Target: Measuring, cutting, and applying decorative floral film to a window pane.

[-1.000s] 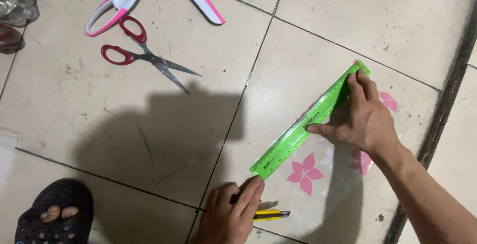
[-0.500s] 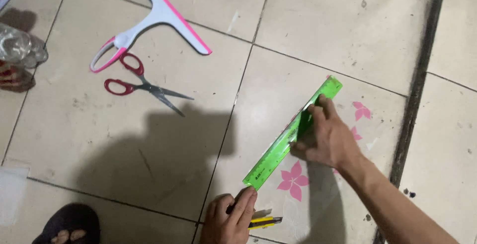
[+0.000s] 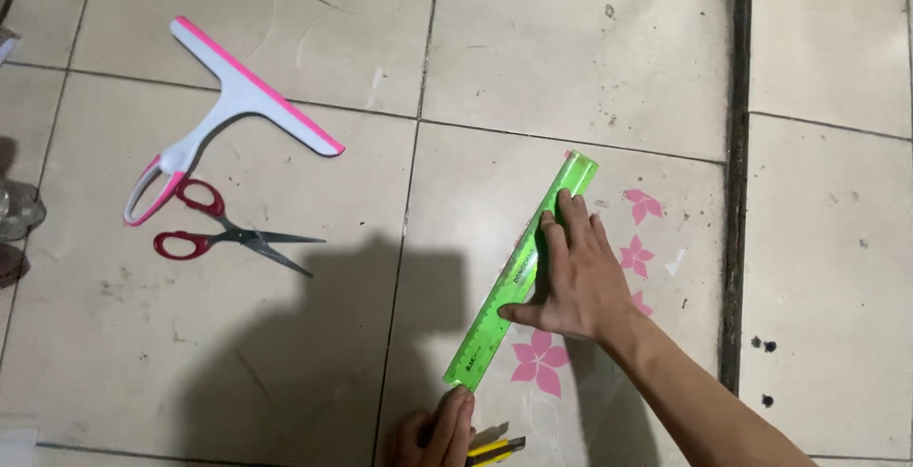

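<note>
A translucent green ruler [image 3: 487, 332] lies slanted on the tiled floor, across a clear film printed with pink flowers [image 3: 538, 362]. My right hand [image 3: 573, 277] presses flat on the middle of the ruler, fingers pointing up along it and thumb spread out. My left hand [image 3: 436, 435] is at the bottom edge of the view, just below the ruler's lower end. It is closed around a yellow utility knife [image 3: 497, 449], and only part of this hand shows.
Red-handled scissors [image 3: 228, 237] lie shut on the left tiles. A white and pink squeegee [image 3: 231, 104] lies just above them. A dark floor joint [image 3: 734, 239] runs down the right side. A clear object [image 3: 14, 210] sits at the left edge.
My right hand has slid from the ruler's upper end down to its middle. The view has shifted, so the scissors and squeegee sit lower. My left hand stays at the ruler's lower end.
</note>
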